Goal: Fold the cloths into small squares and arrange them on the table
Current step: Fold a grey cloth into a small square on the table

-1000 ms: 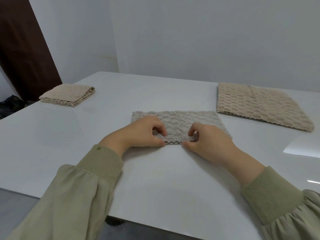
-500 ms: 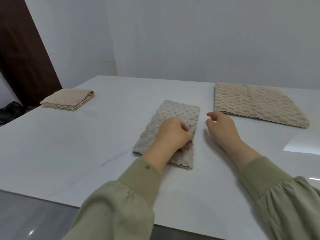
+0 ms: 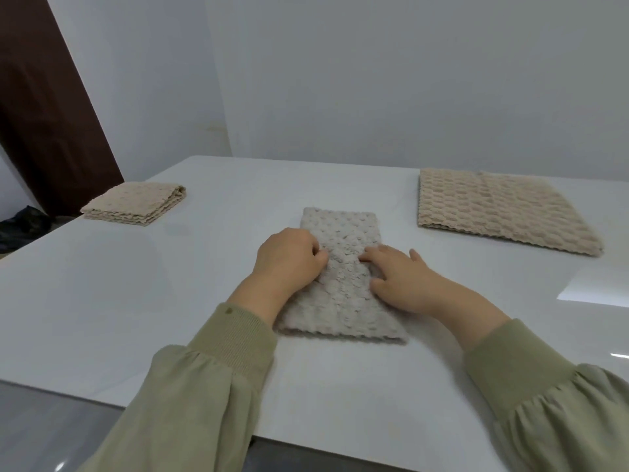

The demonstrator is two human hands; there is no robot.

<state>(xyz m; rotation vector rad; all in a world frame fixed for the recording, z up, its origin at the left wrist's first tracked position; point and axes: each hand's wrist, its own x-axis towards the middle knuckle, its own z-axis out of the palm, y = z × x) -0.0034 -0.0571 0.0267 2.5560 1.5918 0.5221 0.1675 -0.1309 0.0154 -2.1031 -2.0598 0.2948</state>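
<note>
Sleeves: left sleeve (image 3: 190, 403) and right sleeve (image 3: 561, 413) were olive-green, loose, gathered at the wrist.
Cuffs: left cuff (image 3: 238, 338) and right cuff (image 3: 510, 359) were ribbed knit, matching green.
Fastening: a small round stud (image 3: 227, 311) sat on the left cuff.
Hands: left hand (image 3: 289, 264) and right hand (image 3: 398, 277) were bare.

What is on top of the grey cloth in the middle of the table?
Both hands: the left hand, fingers curled, and the right hand, fingers flatter, rest across the middle of the grey cloth. What lies beneath them is covered.
</note>
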